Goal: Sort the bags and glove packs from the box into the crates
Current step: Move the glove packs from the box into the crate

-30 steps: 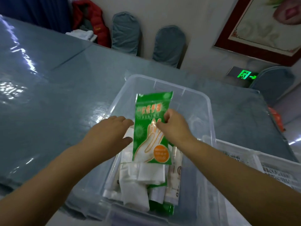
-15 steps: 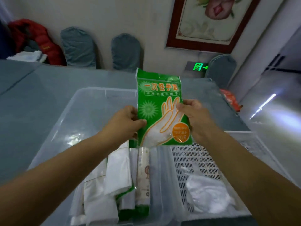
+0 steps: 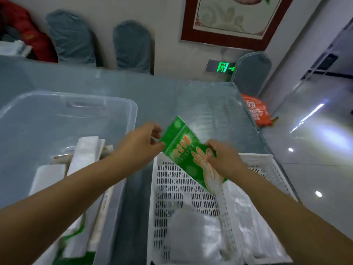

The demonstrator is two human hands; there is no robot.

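Both hands, left [image 3: 142, 145] and right [image 3: 222, 159], pinch a green glove pack [image 3: 186, 154], tilted over the white crate [image 3: 183, 190]. Clear box [image 3: 72, 104] sits to the left.

One head-worn view only, so no second view overlaps it. It looks forward and steeply down from above and behind both forearms, which enter from the bottom corners. The left hand [image 3: 142, 145] and right hand [image 3: 223, 159] sit near mid-frame, close to the lens. The box [image 3: 122, 104] lies left of the hands, the crate [image 3: 267, 165] below and right of them. Beyond the hands the table [image 3: 191, 100] runs toward the wall [image 3: 168, 25]. Wide-angle bending curves the edges.
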